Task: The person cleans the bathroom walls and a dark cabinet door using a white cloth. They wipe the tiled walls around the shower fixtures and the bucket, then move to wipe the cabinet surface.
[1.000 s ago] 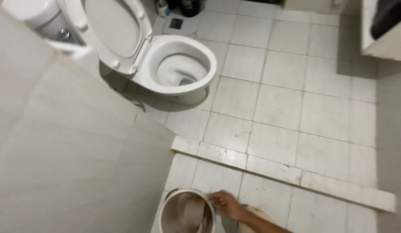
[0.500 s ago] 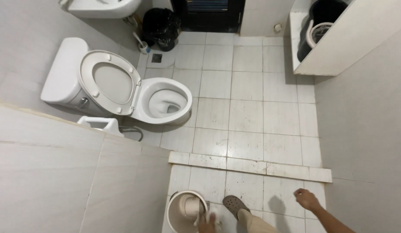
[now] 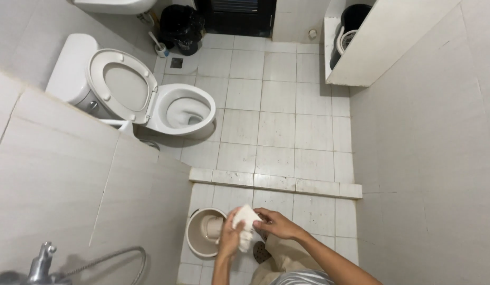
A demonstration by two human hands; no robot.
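Observation:
Both my hands hold a white cloth (image 3: 246, 220) low in the head view, just above a beige bucket (image 3: 195, 244) on the tiled floor. My left hand (image 3: 230, 240) grips the cloth from below. My right hand (image 3: 274, 223) pinches it from the right side. The cloth looks bunched up between the two hands. My foot in a sandal (image 3: 261, 252) shows under the hands.
A white toilet (image 3: 174, 113) with its seat and lid up stands at upper left. A raised tile threshold (image 3: 276, 182) crosses the floor. A black bin (image 3: 180, 24) sits at the back, a white cabinet (image 3: 382, 42) at upper right, a metal tap with hose (image 3: 42, 261) at lower left.
The view has tilted and pulled back. My right hand came in from the right side to join the left hand, and both now hold the white cloth over the bucket.

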